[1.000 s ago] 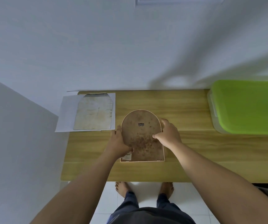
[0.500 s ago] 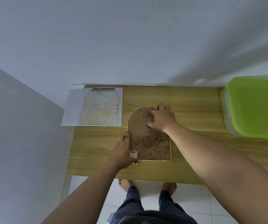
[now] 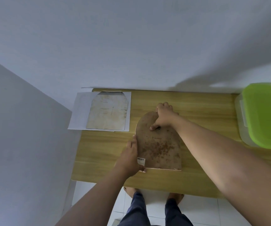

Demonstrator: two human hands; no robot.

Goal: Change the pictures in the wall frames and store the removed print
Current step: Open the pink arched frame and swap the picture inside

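An arch-shaped picture frame (image 3: 160, 147) lies face down on the wooden table (image 3: 205, 111), its stained brown backing board up, with a barcode sticker at its lower left corner. My left hand (image 3: 130, 156) grips the frame's left edge near that corner. My right hand (image 3: 163, 116) curls over the arched top, thumb pressed on the backing by the small metal hanger. A yellowed arch-cut print (image 3: 109, 111) lies on white paper sheets (image 3: 81, 111) at the table's back left.
A clear plastic box with a green lid (image 3: 265, 115) stands on the table's right end. White walls close in behind and to the left. The white sheets overhang the table's left edge. My bare feet stand on white tiles below the front edge.
My right hand moved from the frame's right side up to its arched top and now hooks over it. My left hand slid down the left edge toward the sticker corner.
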